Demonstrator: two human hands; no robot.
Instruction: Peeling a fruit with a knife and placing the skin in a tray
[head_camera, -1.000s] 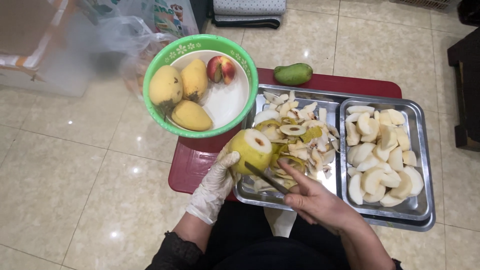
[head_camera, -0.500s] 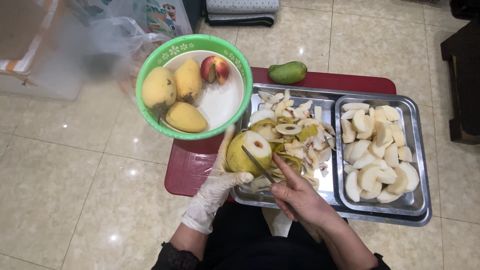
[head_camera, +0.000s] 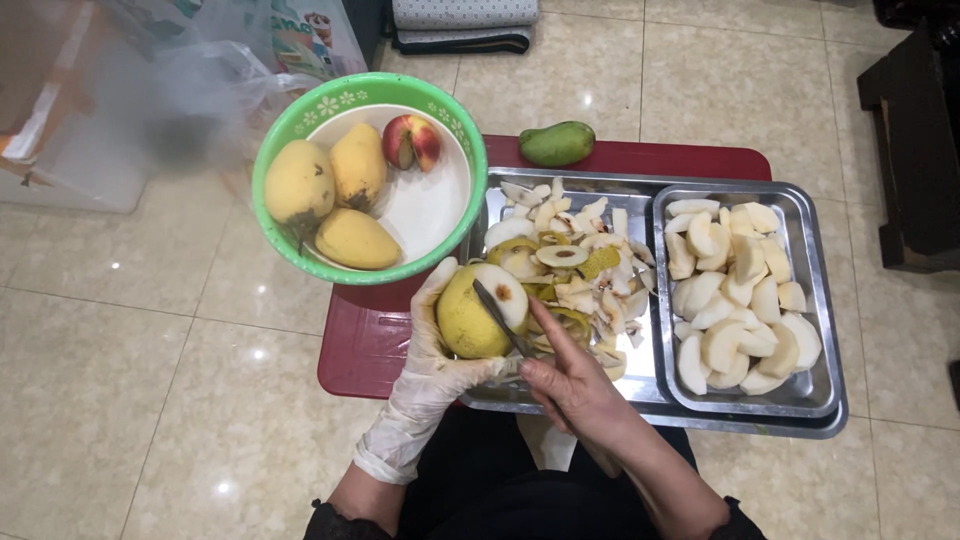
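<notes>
My left hand (head_camera: 425, 385), in a thin whitish disposable glove, cups a round yellow-green pear (head_camera: 478, 312) from below, fingers curled around its underside and thumb up its left flank. The pear sits over the near left corner of the large steel tray (head_camera: 640, 412), partly peeled, with a pale patch of flesh on top.

My bare right hand (head_camera: 570, 385) grips a small dark-bladed knife (head_camera: 497, 314), fingers pressed together around the handle, which they hide. The blade lies flat across the pear's peeled patch, pointing away from me.

Just beyond the pear, the tray's left part holds a heap of yellow peelings and pale cores (head_camera: 570, 260). Its right side carries a smaller steel tray (head_camera: 815, 395) filled with white peeled pear wedges (head_camera: 735, 290). Both rest on a low dark red plastic table (head_camera: 365, 345).

A green plastic bowl with a white inside (head_camera: 425, 200) overlaps the table's left edge, holding three whole yellow pears (head_camera: 335, 195) and a cut red apple (head_camera: 412, 142). A green mango (head_camera: 557, 143) lies at the table's far edge.
</notes>
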